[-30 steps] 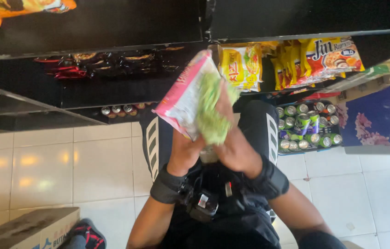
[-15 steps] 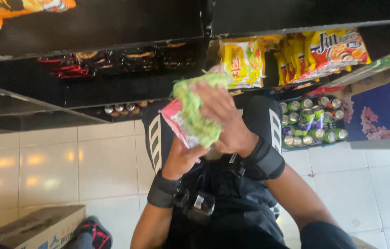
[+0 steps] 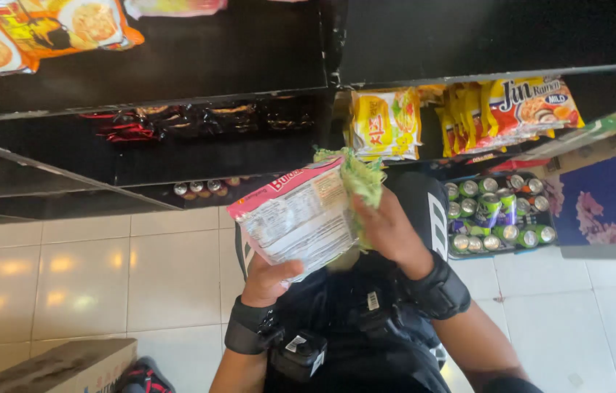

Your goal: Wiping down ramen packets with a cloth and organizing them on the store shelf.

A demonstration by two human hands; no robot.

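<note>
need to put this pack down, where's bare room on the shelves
Bare room: the black shelf right of the orange packs. Also the shelf stretch between the dark packs and the yellow packs. Crowded: the right shelf end and the can tray.

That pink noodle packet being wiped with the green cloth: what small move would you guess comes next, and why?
Probably a wipe leftward across the packet. The left hand grips the pink packet from below with its printed back facing up, while the right hand presses the green cloth only on its right edge, so most of that face looks untouched by the cloth.
</note>
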